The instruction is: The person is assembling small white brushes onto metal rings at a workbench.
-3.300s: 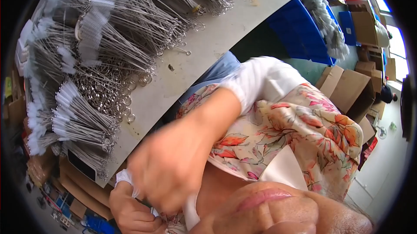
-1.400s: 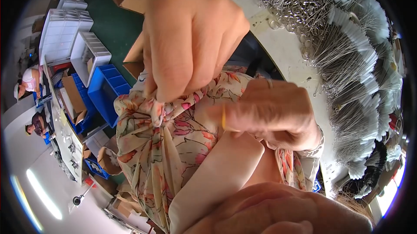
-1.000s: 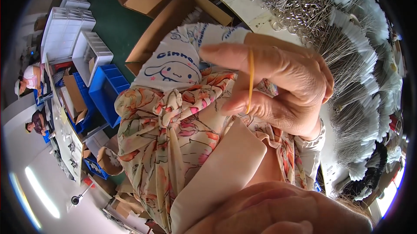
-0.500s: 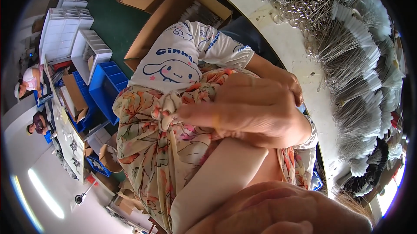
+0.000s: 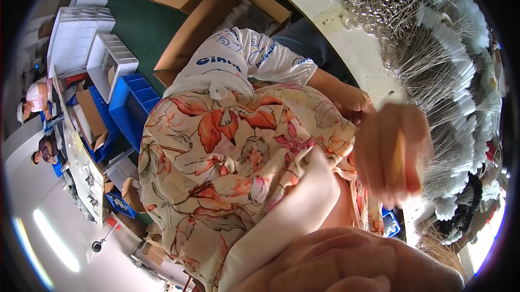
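My left hand (image 5: 357, 106) reaches in from the upper middle, out of a white printed sleeve (image 5: 281, 60). Its fingers are curled beside the edge of a flower-patterned apron (image 5: 216, 146), and what they hold, if anything, is hidden. Close by is my right hand (image 5: 391, 154), smeared by motion, with a yellow band on it; its grip is unclear. Pale cloth (image 5: 284, 219) lies across the lower middle. Heaped on the worktable (image 5: 355, 48) to the right are several thin wire brushes (image 5: 433, 70) with looped ends and white bristles; the right hand is in front of their near part.
Open cardboard boxes (image 5: 225, 21) stand at the upper middle, one with more brushes inside. On the left are white crates (image 5: 111, 64) and a blue bin (image 5: 135, 102). Two people (image 5: 37, 99) sit at a far bench. Black-bristled pieces (image 5: 463, 205) lie at the lower right.
My right hand has moved right, away from the knotted cloth at the middle. The knot no longer shows there, and the apron now spreads smoothly over more of the shirt. My left hand has shifted slightly.
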Motion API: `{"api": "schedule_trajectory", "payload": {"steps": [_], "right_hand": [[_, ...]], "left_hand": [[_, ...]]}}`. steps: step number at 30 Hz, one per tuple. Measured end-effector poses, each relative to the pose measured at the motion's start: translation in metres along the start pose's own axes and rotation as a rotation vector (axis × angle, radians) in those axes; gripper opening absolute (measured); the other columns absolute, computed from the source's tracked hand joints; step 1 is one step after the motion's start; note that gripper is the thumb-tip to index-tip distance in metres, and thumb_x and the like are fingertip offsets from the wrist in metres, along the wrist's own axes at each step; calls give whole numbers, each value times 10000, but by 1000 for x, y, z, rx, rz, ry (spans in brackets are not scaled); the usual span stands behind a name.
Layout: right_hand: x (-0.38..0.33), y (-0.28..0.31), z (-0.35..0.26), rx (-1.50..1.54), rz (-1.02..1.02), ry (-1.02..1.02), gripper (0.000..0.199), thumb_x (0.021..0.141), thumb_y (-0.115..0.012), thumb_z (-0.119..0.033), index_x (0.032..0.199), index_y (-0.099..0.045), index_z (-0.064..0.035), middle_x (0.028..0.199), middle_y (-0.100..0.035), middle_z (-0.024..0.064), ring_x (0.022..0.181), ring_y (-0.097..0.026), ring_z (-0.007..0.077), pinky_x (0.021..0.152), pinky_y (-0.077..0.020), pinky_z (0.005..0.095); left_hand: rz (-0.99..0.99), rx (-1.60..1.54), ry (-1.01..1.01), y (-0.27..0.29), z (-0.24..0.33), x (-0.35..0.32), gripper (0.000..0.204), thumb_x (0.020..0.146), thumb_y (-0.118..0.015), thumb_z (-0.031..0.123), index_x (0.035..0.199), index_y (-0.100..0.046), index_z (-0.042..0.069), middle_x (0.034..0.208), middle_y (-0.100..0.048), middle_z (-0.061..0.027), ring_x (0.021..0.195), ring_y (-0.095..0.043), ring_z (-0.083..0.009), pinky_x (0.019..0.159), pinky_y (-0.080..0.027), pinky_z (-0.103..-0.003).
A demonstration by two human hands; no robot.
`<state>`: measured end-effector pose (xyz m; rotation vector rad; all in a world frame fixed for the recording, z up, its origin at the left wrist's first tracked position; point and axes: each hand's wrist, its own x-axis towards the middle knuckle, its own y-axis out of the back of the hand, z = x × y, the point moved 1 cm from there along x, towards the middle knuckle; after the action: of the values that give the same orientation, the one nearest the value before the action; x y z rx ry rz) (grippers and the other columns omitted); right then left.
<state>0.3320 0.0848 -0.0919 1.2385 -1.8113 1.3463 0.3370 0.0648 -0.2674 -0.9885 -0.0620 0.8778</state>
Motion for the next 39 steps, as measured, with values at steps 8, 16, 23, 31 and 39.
{"api": "schedule_trajectory", "payload": {"steps": [8,16,23,31,39], "right_hand": [[6,2,28,-1032,1161,-120,493,836,-653,-164,1202,-475,114,658,-576,24,577,-540,85,603,-443,205],[38,16,25,-1325,803,-291,353,728,-708,-65,1056,-629,39,869,-669,96,667,-585,119,669,-484,261],[48,21,39,-1409,703,-227,316,679,-730,-23,992,-687,-32,738,-633,69,628,-553,148,603,-462,261],[54,15,37,-1601,603,-204,180,735,-720,-66,907,-704,-18,676,-606,52,572,-526,142,536,-412,240],[69,14,35,-1448,787,-221,82,762,-693,-52,815,-658,0,691,-614,56,586,-565,118,538,-443,235]], "left_hand": [[16,-9,-2,9,-17,1,174,877,-536,197,783,-611,72,697,-583,22,534,-478,-66,499,-405,-238],[40,22,14,18,-15,-5,174,879,-536,199,783,-609,74,690,-581,21,534,-479,-68,500,-406,-238],[49,32,-10,17,-15,-4,174,880,-535,201,782,-607,75,685,-578,21,533,-481,-69,501,-407,-238],[76,51,-69,22,-3,-8,175,881,-534,202,782,-605,77,679,-576,21,532,-483,-71,503,-408,-239],[66,71,-80,19,5,-12,175,883,-534,204,781,-602,79,673,-573,20,531,-484,-72,504,-409,-239]]}}
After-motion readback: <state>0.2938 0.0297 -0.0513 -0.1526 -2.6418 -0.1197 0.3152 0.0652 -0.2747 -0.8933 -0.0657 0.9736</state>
